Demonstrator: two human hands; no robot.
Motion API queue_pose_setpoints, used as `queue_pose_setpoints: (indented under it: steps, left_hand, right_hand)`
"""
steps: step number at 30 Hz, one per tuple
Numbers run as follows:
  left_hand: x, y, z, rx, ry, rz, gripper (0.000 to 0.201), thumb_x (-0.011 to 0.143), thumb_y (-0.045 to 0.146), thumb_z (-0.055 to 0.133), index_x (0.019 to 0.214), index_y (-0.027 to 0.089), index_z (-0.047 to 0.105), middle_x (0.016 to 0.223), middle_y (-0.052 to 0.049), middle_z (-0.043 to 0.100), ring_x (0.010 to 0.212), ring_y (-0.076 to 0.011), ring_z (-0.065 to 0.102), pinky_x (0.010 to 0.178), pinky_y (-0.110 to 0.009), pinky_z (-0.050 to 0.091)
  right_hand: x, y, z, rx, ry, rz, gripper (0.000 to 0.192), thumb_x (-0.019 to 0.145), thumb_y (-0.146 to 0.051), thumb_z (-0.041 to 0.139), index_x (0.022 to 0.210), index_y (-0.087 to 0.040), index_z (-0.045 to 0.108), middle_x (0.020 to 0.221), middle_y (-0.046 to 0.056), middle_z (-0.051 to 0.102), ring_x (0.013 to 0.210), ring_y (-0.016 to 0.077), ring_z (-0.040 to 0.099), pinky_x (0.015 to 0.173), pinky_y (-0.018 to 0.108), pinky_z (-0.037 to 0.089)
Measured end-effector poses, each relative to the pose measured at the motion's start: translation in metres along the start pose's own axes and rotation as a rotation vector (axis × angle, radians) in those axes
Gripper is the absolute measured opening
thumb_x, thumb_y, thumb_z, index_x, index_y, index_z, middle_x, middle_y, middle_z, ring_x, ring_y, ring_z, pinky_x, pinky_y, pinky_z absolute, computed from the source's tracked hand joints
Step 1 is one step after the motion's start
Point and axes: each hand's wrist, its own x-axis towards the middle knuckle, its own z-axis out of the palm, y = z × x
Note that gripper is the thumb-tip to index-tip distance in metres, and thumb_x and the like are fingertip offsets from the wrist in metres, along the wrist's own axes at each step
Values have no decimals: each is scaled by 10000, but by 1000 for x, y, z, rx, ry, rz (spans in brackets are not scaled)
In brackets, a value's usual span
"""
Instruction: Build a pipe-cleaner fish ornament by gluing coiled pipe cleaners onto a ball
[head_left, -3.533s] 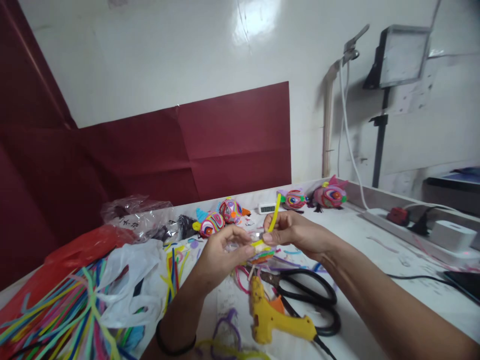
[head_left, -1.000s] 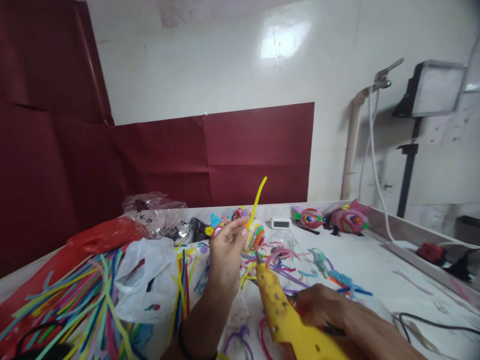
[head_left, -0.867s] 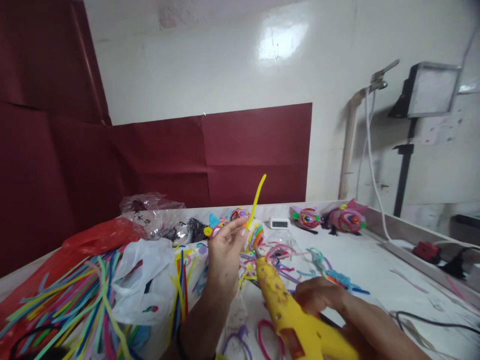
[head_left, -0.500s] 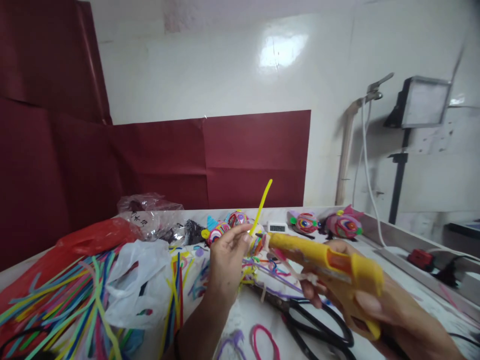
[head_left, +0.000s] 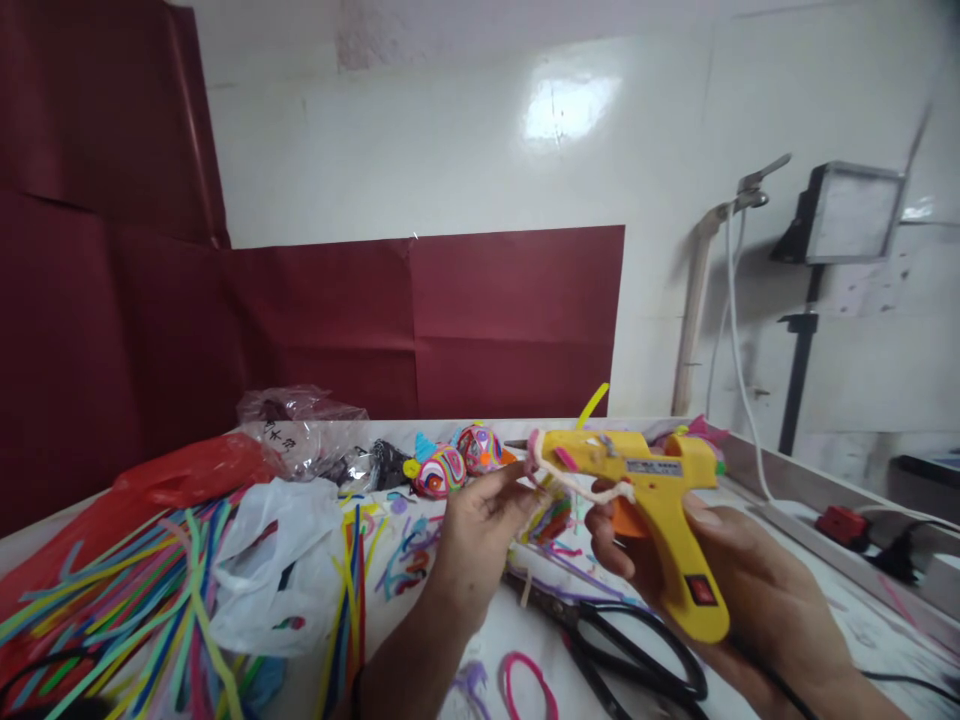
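My right hand [head_left: 765,585] grips a yellow hot glue gun [head_left: 671,510] by its handle, nozzle pointing left. A pale cord loops along the gun's front. My left hand [head_left: 476,545] pinches a small colourful pipe-cleaner piece [head_left: 553,518], partly hidden behind the gun and my fingers. A yellow pipe cleaner [head_left: 592,406] sticks up behind the gun's barrel. The nozzle tip is above my left fingertips; whether it touches anything is unclear. Black-handled scissors [head_left: 701,680] lie on the table below my hands.
Many coloured pipe cleaners [head_left: 169,610] and a white plastic bag [head_left: 277,560] lie at left, beside a red bag [head_left: 199,475]. Decorated fish-like balls [head_left: 440,470] stand at the back. A pink loop [head_left: 531,685] is in front. A red plug [head_left: 844,525] sits at right.
The glue gun has turned side-on and risen slightly, its nozzle now above my left fingers. My left hand has shifted right, and the yellow pipe cleaner has moved right, partly behind the gun.
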Motion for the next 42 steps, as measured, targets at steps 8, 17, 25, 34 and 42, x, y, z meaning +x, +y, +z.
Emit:
queue_pose_setpoints:
  steps: [8,17,25,34,42]
  left_hand:
    - [1,-3,2,-11,-1,-6,297,718,313,739,955,134,730,962,-130,731,883,-235,660,787,-341,506]
    - [9,-5,-7,92,185,34,214,666,295,760,831,160,738,782,-54,731,700,-168,650,656,-255,496]
    - [8,8,-18,451,160,309,142,750,207,660,835,201,774,820,-69,708,764,-195,646,707,-264,513]
    - [3,19,-11,422,265,250,269,754,220,663,1010,208,745,947,-65,743,839,-187,668,768,-251,523]
    - [2,20,-6,253,351,241,243,694,217,708,932,194,753,778,-38,718,732,-158,661,663,-217,543]
  right_hand:
    - [-2,2,-2,-10,26,30,234,797,-391,556,818,-196,683,831,73,714,728,254,655,788,415,539]
    - [-7,8,-20,-83,-68,21,300,811,-468,494,868,-215,645,822,88,709,683,252,663,710,402,557]
    - [-17,-33,-25,-108,96,-133,283,788,-426,503,843,-235,705,883,122,726,796,357,676,710,475,560]
    - [-21,-15,-16,-297,89,-74,386,713,-443,669,1047,-325,517,797,39,695,506,187,599,371,228,427]
    - [-23,7,-4,-696,-67,-423,179,842,-297,586,1013,-349,569,928,20,657,822,210,682,673,254,573]
